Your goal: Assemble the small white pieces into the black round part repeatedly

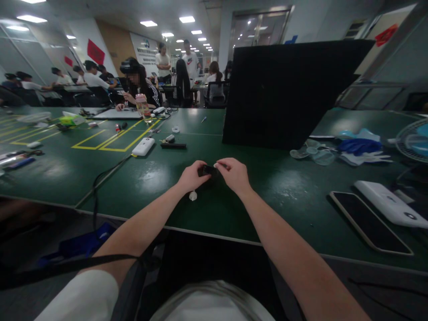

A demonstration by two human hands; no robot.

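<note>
Above the green table, my left hand (194,176) grips a small black box-shaped object (209,170) between thumb and fingers. Its exact kind is too dark to make out. Close on its right, my right hand (233,174) is closed in a pinch. A tiny whitish bit (216,165) shows at those fingertips, too small to name. On the tabletop just below my left hand lies a small white roundish piece (193,195).
A large black panel (267,93) stands upright ahead on the right. A phone (371,223) and a white power bank (389,203) lie at right, blue and white gloves (361,147) beyond. Another white device (143,146) with a cable is left. A person (137,84) sits across the table.
</note>
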